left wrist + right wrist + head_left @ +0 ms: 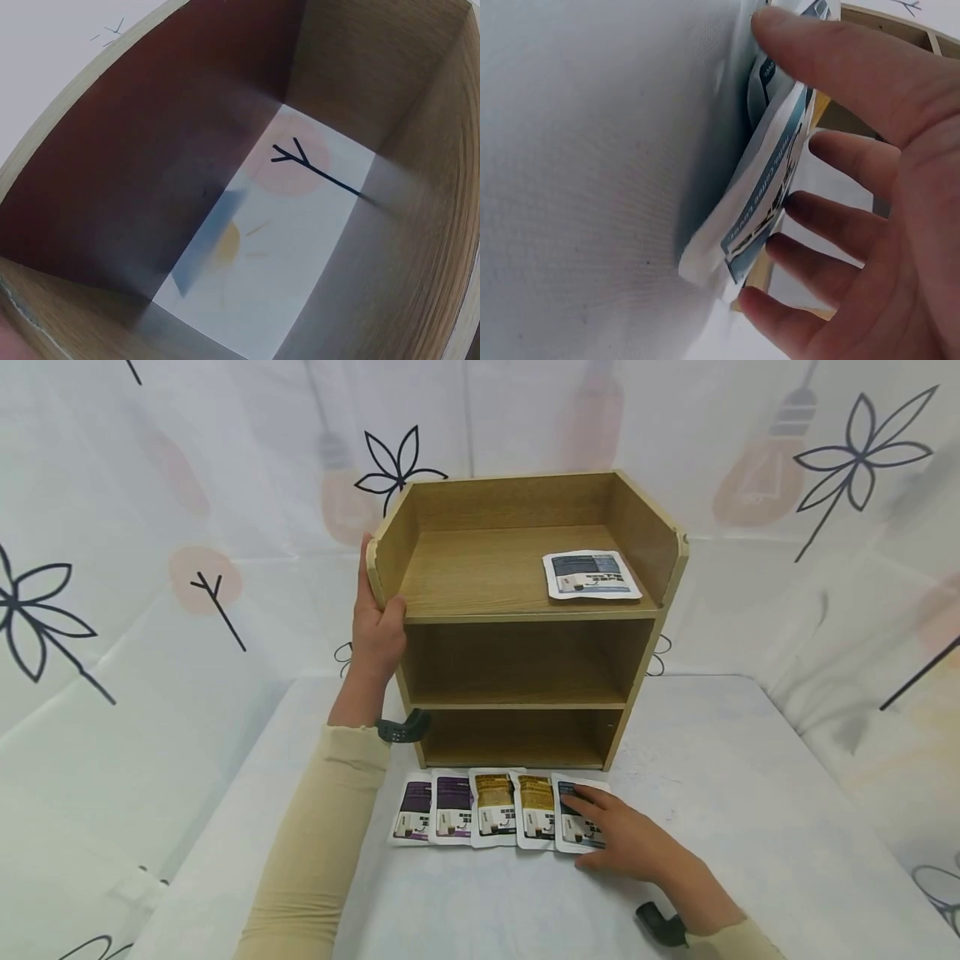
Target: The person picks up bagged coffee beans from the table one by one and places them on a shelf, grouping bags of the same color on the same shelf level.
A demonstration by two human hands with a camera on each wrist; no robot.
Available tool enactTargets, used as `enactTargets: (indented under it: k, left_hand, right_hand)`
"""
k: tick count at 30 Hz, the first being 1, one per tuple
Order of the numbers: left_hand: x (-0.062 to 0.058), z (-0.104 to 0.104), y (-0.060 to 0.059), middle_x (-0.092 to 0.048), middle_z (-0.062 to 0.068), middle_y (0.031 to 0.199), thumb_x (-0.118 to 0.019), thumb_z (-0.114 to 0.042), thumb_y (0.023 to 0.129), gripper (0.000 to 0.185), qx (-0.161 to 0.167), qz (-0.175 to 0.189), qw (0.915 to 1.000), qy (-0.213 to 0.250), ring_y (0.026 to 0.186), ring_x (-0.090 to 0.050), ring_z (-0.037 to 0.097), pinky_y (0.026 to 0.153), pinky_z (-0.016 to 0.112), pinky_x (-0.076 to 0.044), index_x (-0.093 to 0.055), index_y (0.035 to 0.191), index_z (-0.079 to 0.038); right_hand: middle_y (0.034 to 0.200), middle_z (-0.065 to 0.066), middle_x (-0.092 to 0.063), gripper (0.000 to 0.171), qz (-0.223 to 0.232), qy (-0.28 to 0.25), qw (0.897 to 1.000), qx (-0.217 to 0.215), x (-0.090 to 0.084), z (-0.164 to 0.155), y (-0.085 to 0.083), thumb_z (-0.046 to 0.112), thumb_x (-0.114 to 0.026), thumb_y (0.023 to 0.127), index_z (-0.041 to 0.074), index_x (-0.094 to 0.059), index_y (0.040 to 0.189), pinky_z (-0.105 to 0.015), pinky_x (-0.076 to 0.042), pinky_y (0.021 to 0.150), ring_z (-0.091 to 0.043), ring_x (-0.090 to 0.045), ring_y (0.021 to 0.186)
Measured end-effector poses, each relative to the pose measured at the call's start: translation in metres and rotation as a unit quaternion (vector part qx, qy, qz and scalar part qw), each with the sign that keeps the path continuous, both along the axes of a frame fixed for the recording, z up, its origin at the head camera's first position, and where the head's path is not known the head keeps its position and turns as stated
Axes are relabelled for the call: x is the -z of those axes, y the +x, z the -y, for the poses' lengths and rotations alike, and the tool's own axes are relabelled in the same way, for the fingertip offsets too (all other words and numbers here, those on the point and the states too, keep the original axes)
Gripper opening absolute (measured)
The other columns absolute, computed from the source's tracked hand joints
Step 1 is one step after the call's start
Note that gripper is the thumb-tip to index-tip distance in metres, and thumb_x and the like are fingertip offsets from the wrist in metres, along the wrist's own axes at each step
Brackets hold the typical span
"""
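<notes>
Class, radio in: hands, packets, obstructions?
Left hand gripping shelf unit's side. Right hand over blue packet at row's right end. Second blue packet atop unit. Nothing visibly blocking right hand.

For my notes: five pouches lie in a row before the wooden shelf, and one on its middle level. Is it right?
Wrong level: the head view shows the single pouch on the top level of the wooden shelf, not the middle.
</notes>
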State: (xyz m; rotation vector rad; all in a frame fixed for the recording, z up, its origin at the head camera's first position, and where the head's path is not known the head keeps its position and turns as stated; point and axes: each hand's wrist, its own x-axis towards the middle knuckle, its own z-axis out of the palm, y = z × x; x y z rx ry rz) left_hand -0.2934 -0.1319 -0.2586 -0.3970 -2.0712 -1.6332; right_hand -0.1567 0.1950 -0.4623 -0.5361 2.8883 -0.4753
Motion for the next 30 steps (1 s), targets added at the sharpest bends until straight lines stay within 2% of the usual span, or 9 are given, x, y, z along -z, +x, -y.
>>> enactTargets:
  k: [4,9,13,15,19,24,30]
  left_hand:
    - [0.001,0.000,-0.001,-0.025,-0.016,0.155,-0.038,-0.011,0.095,0.076,-0.002,-0.001,1.0000,-0.001,0.137,-0.031,0.009,0.115,0.042,-0.025,-0.006,0.151,-0.051]
    - [0.001,0.000,0.000,-0.025,-0.016,0.155,-0.039,-0.011,0.095,0.076,-0.003,0.001,1.0000,-0.001,0.138,-0.031,0.008,0.115,0.042,-0.024,-0.007,0.151,-0.051]
    - [0.000,0.001,0.000,-0.025,-0.017,0.155,-0.039,-0.011,0.095,0.077,-0.003,0.004,1.0000,0.001,0.138,-0.031,0.008,0.115,0.043,-0.024,-0.007,0.149,-0.054]
    - [0.000,0.002,-0.001,-0.024,-0.017,0.155,-0.039,-0.011,0.095,0.077,-0.001,0.004,1.0000,0.002,0.138,-0.030,0.008,0.115,0.043,-0.024,-0.006,0.150,-0.054]
    - [0.000,0.002,-0.002,-0.024,-0.016,0.156,-0.039,-0.011,0.095,0.076,0.000,0.004,1.0000,0.003,0.137,-0.031,0.009,0.115,0.043,-0.025,-0.007,0.151,-0.051]
    - [0.001,0.002,-0.003,-0.025,-0.015,0.156,-0.039,-0.011,0.096,0.076,-0.003,0.008,1.0000,0.003,0.137,-0.032,0.010,0.114,0.042,-0.025,-0.007,0.150,-0.052]
    - [0.000,0.001,-0.002,-0.025,-0.014,0.155,-0.039,-0.011,0.095,0.076,-0.001,0.006,1.0000,0.004,0.136,-0.033,0.010,0.114,0.043,-0.026,-0.007,0.150,-0.053]
  right_hand:
    - [0.153,-0.006,-0.038,0.075,-0.005,0.005,1.000,-0.001,0.001,0.001,0.001,0.037,-0.079,0.074,0.027,-0.050,0.142,-0.048,-0.046,0.099,-0.031,-0.042,0.136]
    - [0.151,-0.008,-0.041,0.070,-0.027,-0.005,1.000,-0.011,0.001,0.000,0.002,0.022,-0.071,0.072,0.024,-0.052,0.139,-0.047,-0.048,0.095,-0.032,-0.045,0.133]
    - [0.143,-0.009,-0.050,0.057,-0.066,-0.015,0.997,-0.023,0.000,-0.001,0.004,0.021,-0.068,0.077,0.022,-0.058,0.133,-0.047,-0.049,0.094,-0.031,-0.052,0.128]
    - [0.137,-0.008,-0.055,0.050,-0.098,-0.022,0.994,-0.030,0.000,-0.002,0.005,0.021,-0.068,0.079,0.021,-0.061,0.128,-0.046,-0.050,0.093,-0.029,-0.056,0.123]
    - [0.128,-0.005,-0.062,0.039,-0.164,-0.040,0.985,-0.039,-0.002,-0.002,0.007,0.022,-0.068,0.083,0.021,-0.066,0.122,-0.043,-0.052,0.091,-0.025,-0.061,0.116]
    - [0.121,-0.002,-0.066,0.033,-0.221,-0.045,0.973,-0.037,-0.006,-0.002,0.007,0.021,-0.071,0.086,0.021,-0.068,0.119,-0.042,-0.054,0.087,-0.022,-0.065,0.109]
    - [0.109,0.000,-0.071,0.033,-0.312,-0.068,0.946,-0.055,-0.012,-0.007,0.002,0.011,-0.073,0.082,0.018,-0.070,0.115,-0.038,-0.056,0.078,-0.021,-0.069,0.097]
